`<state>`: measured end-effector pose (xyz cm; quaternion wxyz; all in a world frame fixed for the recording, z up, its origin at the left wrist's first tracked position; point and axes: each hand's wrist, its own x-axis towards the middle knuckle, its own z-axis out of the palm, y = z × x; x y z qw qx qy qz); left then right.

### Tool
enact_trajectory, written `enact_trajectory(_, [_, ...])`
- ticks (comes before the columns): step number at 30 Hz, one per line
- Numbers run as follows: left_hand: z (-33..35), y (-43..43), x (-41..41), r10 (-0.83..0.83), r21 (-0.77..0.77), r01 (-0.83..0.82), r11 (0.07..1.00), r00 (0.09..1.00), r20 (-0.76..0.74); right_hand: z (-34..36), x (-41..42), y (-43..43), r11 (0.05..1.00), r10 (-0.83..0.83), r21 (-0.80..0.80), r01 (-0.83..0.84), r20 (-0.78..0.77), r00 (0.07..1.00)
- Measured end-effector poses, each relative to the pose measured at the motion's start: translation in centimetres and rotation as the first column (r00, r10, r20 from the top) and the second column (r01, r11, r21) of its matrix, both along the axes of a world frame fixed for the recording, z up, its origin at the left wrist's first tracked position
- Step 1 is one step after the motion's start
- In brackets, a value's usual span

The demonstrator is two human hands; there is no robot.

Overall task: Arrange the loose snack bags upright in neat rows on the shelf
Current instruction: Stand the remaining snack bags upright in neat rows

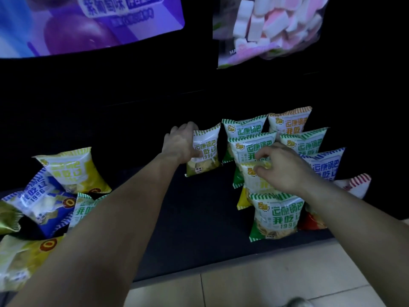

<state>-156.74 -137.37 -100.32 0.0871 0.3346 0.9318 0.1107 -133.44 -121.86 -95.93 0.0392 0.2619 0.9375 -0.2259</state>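
Head view: black shelf (199, 209) runs across the mid frame. Left hand (179, 144) at centre, grip clamped on the left edge of an olive-striped white foil snack bag (207, 149). That bag stands upright and alone, just left of the rows. Right hand (284, 172) right of centre, grip pinched on the top seam of a yellow-striped white snack bag (252, 181), which sits upright in the middle row. Behind it are two green-striped bags (249, 145); in front, touching it, is a green-striped front bag (276, 216). Right row, back to front: orange-striped bag (290, 124), green-striped right-row bag (306, 142), blue-striped bag (325, 166), red-striped bag (354, 185), the last partly hidden by the right forearm. A red bag bottom (312, 221) shows under that forearm; can't tell which bag it belongs to. Loose pile (44, 202) at lower left of frame: yellow, blue and green bags lying tilted and overlapping. Beige tile floor (265, 282) along the bottom right. Purple printed package (88, 23) upper left, clear bag of pink-and-white marshmallows (272, 25) upper right, both blurred.
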Motion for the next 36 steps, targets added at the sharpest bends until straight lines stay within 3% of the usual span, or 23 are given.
enact_trajectory(14, [-0.1, 0.0, 2.0, 0.011, -0.109, -0.054, 0.993, 0.932, -0.363, 0.0, -0.9, -1.7, 0.998, 0.056, 0.009, -0.056, 0.023, 0.998])
enact_trajectory(19, [4.1, -4.9, 3.5, -0.018, -0.064, 0.004, 0.998, 0.973, -0.229, 2.1, -2.4, -5.2, 0.99, 0.135, 0.041, -0.134, -0.008, 0.991])
enact_trajectory(25, [10.4, -18.5, 5.3, -0.149, -0.36, 0.116, 0.926, 0.986, -0.068, 5.4, -3.5, -12.7, 0.957, 0.269, 0.092, -0.276, 0.082, 0.96])
enact_trajectory(30, [13.5, -31.6, 7.2, -0.039, -0.477, 0.047, 0.877, 0.999, 0.026, 6.2, -4.2, -20.7, 0.93, 0.35, 0.061, -0.362, 0.145, 0.925])
enact_trajectory(36, [12.5, -42.2, 8.2, 0.152, -0.433, -0.081, 0.898, 0.979, 0.132, 3.2, -6.4, -30.1, 0.883, 0.456, -0.01, -0.469, 0.259, 0.852])
